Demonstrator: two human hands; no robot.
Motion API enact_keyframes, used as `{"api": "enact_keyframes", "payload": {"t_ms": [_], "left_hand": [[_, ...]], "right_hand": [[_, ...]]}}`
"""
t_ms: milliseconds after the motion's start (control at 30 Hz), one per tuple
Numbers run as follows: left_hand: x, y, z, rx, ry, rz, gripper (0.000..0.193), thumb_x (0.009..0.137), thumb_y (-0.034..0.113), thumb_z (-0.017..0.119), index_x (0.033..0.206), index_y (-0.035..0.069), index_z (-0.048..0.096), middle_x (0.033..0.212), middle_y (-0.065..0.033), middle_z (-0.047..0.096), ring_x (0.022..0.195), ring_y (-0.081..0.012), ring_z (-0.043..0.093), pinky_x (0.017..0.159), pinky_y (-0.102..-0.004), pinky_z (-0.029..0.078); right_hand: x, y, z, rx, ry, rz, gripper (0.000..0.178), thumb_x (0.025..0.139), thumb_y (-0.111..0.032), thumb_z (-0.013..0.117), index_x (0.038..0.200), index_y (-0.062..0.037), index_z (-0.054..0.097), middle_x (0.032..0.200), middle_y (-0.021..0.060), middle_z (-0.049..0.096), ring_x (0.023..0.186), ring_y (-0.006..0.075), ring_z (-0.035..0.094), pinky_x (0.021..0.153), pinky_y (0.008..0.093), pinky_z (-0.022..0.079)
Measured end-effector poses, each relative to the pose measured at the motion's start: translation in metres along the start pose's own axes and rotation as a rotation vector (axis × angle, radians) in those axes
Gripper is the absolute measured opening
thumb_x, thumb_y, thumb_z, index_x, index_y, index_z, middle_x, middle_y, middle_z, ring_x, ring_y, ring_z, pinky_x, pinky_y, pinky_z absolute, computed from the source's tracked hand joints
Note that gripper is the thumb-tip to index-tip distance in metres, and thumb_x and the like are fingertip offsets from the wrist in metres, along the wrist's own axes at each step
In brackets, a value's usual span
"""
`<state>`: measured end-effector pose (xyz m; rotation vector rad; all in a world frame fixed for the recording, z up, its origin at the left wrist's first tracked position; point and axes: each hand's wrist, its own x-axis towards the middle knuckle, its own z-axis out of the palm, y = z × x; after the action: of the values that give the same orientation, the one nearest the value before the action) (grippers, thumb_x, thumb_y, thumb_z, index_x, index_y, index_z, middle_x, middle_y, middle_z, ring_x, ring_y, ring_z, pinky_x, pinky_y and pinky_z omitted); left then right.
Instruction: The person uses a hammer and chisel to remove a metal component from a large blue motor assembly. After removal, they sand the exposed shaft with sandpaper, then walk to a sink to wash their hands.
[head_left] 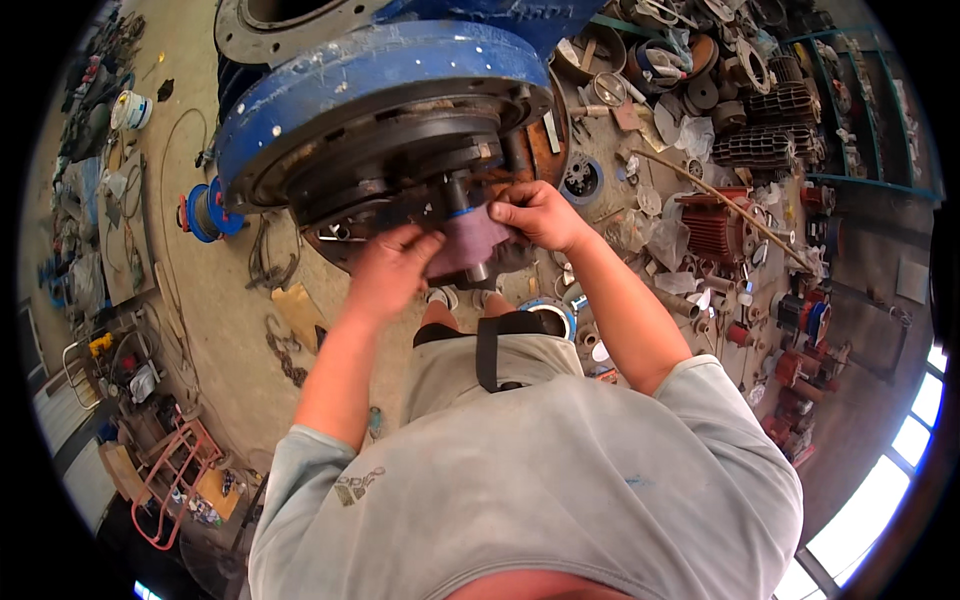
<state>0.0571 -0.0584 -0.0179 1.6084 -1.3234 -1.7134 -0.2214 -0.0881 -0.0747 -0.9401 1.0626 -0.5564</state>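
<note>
A steel shaft (457, 190) sticks out of the middle of a large blue flanged machine housing (380, 85) in front of me. Wrapped against the shaft is a pinkish-purple sheet (468, 243); whether it is cloth or abrasive paper I cannot tell. My right hand (542, 216) is closed on the sheet's right edge, thumb over it. Slightly blurred, my left hand (392, 270) pinches its left edge. A thin blue band (462, 212) shows on the shaft just above the sheet, and the bare shaft end (477, 272) pokes out below it.
A blue cable reel (210, 210) stands on the floor to the left, near a chain (285, 350). At right lie a red motor casing (715, 225), a long wooden pole (720, 205) and piled metal parts. A red hand truck (180, 480) is at lower left.
</note>
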Motion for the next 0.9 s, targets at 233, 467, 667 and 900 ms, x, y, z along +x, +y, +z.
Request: {"api": "enact_keyframes", "payload": {"t_ms": [233,467,667,900], "left_hand": [[-0.001,-0.001,0.010,-0.076,-0.040,0.024,0.026,0.101,0.026,0.067,0.092,0.003,0.071,0.066,-0.0002,0.063,0.056,-0.0099,0.063,0.050,-0.0269,0.049],[-0.004,0.004,0.013,-0.157,-0.068,0.010,0.022,0.101,0.025,0.068,0.096,0.004,0.073,0.070,-0.0015,0.067,0.056,-0.0089,0.062,0.051,-0.0260,0.051],[0.010,-0.016,0.002,-0.004,0.076,-0.096,0.019,0.100,0.024,0.070,0.094,0.006,0.072,0.071,0.0003,0.067,0.053,-0.0082,0.061,0.048,-0.0253,0.048],[0.021,-0.038,-0.011,-0.081,0.096,-0.020,0.023,0.101,0.025,0.069,0.093,0.004,0.072,0.067,-0.0007,0.065,0.052,-0.0089,0.061,0.048,-0.0257,0.049]], "right_hand": [[0.003,-0.006,0.005,-0.035,0.050,0.045,0.032,0.098,-0.033,0.075,0.090,-0.0019,0.072,0.068,0.0009,0.064,0.057,0.0086,0.057,0.052,0.0257,0.044],[-0.001,-0.001,-0.003,0.020,0.044,0.050,0.030,0.097,-0.030,0.076,0.089,-0.0015,0.072,0.069,-0.0027,0.061,0.056,0.0063,0.054,0.050,0.0246,0.041],[0.006,-0.008,0.006,0.042,0.012,-0.023,0.031,0.097,-0.032,0.076,0.088,-0.0023,0.071,0.067,-0.0011,0.062,0.057,0.0082,0.058,0.051,0.0257,0.044],[0.003,-0.019,0.014,-0.002,0.050,-0.011,0.030,0.097,-0.031,0.075,0.089,-0.0019,0.073,0.066,0.0000,0.062,0.055,0.0081,0.056,0.049,0.0259,0.043]]}}
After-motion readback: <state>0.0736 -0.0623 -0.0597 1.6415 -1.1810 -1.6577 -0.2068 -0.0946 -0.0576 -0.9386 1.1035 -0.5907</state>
